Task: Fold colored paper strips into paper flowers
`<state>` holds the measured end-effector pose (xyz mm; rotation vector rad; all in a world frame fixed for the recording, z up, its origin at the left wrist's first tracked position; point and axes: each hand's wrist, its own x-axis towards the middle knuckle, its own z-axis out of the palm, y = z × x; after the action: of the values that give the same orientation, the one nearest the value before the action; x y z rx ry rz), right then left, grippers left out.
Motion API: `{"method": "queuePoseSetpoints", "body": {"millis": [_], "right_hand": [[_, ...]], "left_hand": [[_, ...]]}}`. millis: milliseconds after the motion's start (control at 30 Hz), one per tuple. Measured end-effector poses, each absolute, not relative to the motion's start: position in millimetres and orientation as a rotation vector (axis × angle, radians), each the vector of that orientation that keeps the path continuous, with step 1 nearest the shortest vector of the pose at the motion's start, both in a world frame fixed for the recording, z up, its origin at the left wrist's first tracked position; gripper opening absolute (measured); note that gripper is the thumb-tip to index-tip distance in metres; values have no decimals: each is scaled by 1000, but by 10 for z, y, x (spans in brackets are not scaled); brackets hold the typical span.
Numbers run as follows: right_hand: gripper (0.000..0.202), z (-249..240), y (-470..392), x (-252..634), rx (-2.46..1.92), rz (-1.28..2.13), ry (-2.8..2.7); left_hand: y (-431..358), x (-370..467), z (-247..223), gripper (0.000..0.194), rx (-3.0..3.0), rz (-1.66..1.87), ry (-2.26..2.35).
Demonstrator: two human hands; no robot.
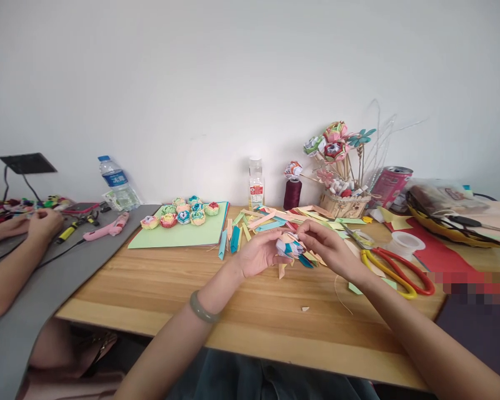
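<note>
A folded paper flower (289, 246) in white, blue and peach is held above the wooden table (233, 316). My left hand (260, 253) is closed round its left side, with the thumb on top. The fingers of my right hand (323, 244) are pinched at the flower's upper right edge. Folded paper strips (270, 219) in several colours lie in a loose pile behind and beneath both hands. A thin thread (340, 297) hangs or lies below my right hand.
Scissors (394, 269) lie right, beside a white spool (406, 243). Finished flowers sit on green paper (170, 236) at left. A bottle (256, 186), dark thread cone (292, 194) and flower basket (344, 205) stand behind. Another person's hands (44, 225) are far left.
</note>
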<state>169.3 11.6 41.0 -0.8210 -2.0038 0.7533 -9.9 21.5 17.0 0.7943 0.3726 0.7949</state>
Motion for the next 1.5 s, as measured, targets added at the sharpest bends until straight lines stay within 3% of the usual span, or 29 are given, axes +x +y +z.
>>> {"method": "queuePoseSetpoints", "body": {"millis": [200, 400, 767, 1167, 1367, 1433, 1500], "right_hand": [[15, 359, 177, 1767, -709, 184, -2248], [11, 355, 172, 1771, -695, 98, -2212], [17, 445, 84, 1724, -1002, 378, -1982], [10, 301, 92, 1631, -1053, 28, -2021], [12, 243, 79, 1666, -851, -772, -2120], [11, 235, 80, 1680, -792, -785, -2169], [11, 238, 89, 1681, -800, -591, -2135]], "left_hand": [[274, -113, 88, 51, 884, 535, 496], [260, -60, 43, 29, 933, 788, 560], [182, 3, 152, 28, 966, 1163, 616], [144, 69, 141, 30, 1002, 1219, 642], [165, 83, 93, 28, 921, 1184, 631], [171, 80, 93, 27, 894, 1156, 598], [172, 72, 107, 25, 871, 1157, 570]]}}
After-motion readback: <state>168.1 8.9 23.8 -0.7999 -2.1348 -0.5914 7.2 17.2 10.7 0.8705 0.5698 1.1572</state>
